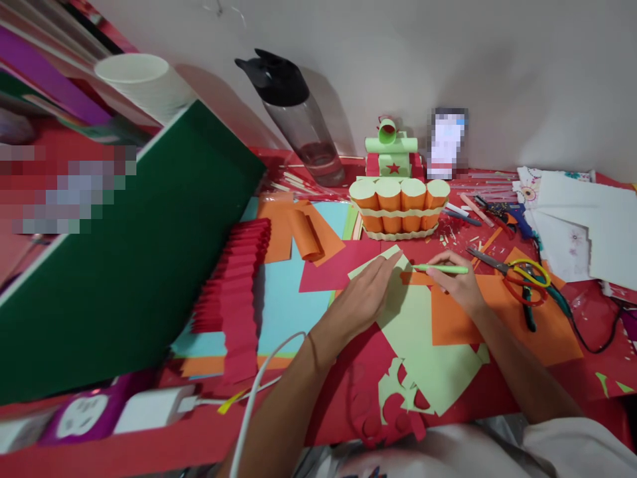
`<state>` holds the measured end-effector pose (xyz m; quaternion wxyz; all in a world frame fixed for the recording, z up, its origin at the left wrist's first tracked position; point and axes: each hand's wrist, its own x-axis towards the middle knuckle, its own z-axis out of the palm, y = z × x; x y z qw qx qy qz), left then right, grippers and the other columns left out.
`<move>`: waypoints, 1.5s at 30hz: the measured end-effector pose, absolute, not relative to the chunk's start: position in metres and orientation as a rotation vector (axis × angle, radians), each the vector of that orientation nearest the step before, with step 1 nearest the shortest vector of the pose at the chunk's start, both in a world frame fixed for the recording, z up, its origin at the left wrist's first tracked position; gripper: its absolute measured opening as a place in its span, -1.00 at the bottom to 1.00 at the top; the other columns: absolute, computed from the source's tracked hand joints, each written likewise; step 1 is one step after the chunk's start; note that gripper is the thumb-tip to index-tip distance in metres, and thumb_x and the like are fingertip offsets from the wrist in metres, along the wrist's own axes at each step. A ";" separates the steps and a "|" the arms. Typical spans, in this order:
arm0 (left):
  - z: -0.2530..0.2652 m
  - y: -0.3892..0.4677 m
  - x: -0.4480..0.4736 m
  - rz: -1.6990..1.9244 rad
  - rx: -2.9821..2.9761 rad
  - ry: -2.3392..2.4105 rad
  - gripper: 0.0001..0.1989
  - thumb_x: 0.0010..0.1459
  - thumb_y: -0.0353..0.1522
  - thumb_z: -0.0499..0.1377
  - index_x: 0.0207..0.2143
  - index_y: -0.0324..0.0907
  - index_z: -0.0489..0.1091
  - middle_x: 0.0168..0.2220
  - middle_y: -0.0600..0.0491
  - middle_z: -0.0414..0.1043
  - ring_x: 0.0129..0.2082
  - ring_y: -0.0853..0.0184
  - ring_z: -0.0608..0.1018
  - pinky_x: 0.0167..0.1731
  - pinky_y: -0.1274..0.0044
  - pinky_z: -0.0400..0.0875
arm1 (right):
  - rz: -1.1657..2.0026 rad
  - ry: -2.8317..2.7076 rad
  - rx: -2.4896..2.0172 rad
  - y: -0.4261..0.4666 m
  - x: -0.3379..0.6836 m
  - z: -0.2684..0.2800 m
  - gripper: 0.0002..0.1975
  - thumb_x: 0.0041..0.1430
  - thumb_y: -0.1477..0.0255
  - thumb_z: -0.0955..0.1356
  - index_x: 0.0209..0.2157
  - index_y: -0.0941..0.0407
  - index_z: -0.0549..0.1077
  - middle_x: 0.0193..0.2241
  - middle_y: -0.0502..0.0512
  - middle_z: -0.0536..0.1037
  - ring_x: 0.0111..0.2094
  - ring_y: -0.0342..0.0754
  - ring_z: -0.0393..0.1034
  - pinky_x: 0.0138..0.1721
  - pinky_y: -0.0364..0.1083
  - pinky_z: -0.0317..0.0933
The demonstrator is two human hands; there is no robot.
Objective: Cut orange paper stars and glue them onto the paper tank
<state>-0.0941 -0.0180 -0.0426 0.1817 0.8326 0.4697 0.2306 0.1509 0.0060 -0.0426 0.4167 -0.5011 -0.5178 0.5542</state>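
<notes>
My left hand (pixel 371 289) lies flat, fingers stretched out, pressing on a piece of pale green paper (pixel 361 269). In my right hand (pixel 460 282) is a light green pen (pixel 440 269), its tip pointing left at the paper's right edge. Under both hands are a larger pale green sheet (pixel 415 338), an orange strip (pixel 417 279) and an orange sheet (pixel 450 318). Close to my body lies a cut-up green scrap (pixel 398 388) with round holes. Beyond the hands stands a paper model with orange rolls (pixel 401 202) with pale tops, bound by cream bands.
Right of my right hand lie yellow-and-red scissors (pixel 527 275) and dark-handled pliers (pixel 528 309). A tall bottle (pixel 308 133) and a phone (pixel 446 143) stand at the wall. A big green board (pixel 149 252) leans on the left. A white cable (pixel 256 385) crosses near my left forearm.
</notes>
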 end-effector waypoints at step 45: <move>-0.050 -0.012 -0.083 0.782 2.328 1.406 -0.75 0.44 -0.38 0.05 0.07 -0.15 0.45 -0.08 -0.11 0.61 -0.15 0.19 0.67 -0.16 0.41 0.57 | 0.781 -1.938 -1.149 0.006 0.196 -0.003 -0.79 0.43 0.41 0.36 -0.10 0.03 0.68 -0.17 0.13 0.62 -0.12 0.03 0.53 -0.01 0.02 0.38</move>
